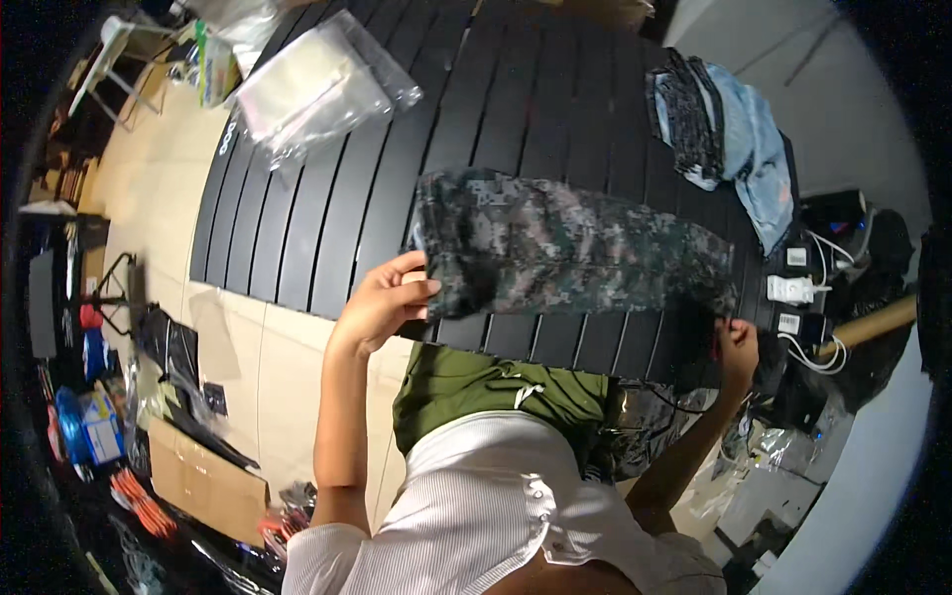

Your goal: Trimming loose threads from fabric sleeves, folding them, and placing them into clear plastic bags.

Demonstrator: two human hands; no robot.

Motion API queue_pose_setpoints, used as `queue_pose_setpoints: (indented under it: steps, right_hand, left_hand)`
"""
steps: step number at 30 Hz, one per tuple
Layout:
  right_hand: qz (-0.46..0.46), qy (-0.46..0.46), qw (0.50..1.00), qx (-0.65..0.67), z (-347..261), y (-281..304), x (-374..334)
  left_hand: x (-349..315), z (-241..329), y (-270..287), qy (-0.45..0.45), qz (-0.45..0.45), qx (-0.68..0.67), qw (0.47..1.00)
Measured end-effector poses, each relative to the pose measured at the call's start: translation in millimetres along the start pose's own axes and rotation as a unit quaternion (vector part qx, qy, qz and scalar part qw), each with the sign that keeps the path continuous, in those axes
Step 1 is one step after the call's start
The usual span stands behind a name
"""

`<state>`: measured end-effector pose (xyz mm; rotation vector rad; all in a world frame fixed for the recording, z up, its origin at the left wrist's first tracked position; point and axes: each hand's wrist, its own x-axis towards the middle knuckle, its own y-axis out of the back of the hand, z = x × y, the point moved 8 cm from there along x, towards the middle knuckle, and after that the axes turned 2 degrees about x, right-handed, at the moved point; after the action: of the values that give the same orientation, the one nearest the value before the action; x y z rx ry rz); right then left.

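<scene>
A folded garment (575,248) in dark digital camouflage cloth, perhaps trousers, lies stretched sideways along the near edge of the black slatted table (535,89). Its wide end is on the left and it narrows to the right. My left hand (382,302) pinches the near corner of the wide end between thumb and fingers. At the opposite end, my right hand (736,347) has its fingers closed on the near corner of the narrow end. Dark shadow partly hides the cloth there.
Clear plastic packages (317,94) lie at the table's far left. Folded blue and black denim (739,129) sits at the far right. White chargers with cables (793,290) are by the right edge. A cardboard box (203,476) and clutter cover the floor at left.
</scene>
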<state>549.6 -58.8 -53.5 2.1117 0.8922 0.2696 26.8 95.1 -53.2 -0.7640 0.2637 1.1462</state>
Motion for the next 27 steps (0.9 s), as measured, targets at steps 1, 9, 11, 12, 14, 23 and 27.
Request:
queue_pose_setpoints:
  steps: [1, 9, 11, 12, 14, 23, 27]
  right_hand:
    - [-0.012, 0.005, 1.0, 0.0, 2.4, -4.1, -3.4]
    - [-0.068, -0.01, 0.994, 0.085, 16.2, -14.9, 1.4]
    - [-0.096, 0.007, 0.986, 0.134, 11.6, -17.0, 0.2]
    - [-0.09, 0.011, 0.993, 0.075, 10.6, -12.7, -0.4]
    - [-0.086, 0.014, 0.996, 0.012, -6.4, -9.1, -8.5]
    - [-0.036, 0.063, 0.912, 0.403, -135.6, -51.7, -52.3]
    - [-0.443, 0.031, 0.652, 0.614, -237.5, -128.5, -137.1]
  left_hand:
    - [-2.7, 2.3, -5.6, 0.005, -0.009, -0.017, 1.0]
    - [-5.5, -10.4, -13.4, 0.01, -0.031, -0.138, 0.99]
    - [-7.3, -10.6, -13.7, -0.001, -0.027, -0.185, 0.982]
    - [-7.0, -12.9, -11.2, -0.002, -0.01, -0.185, 0.983]
    - [-11.3, -7.3, -15.5, -0.018, 0.011, -0.192, 0.981]
    - [-18.3, 0.3, -20.1, -0.066, 0.07, -0.162, 0.982]
    - [-16.5, 5.7, -35.5, -0.085, 0.033, -0.182, 0.979]
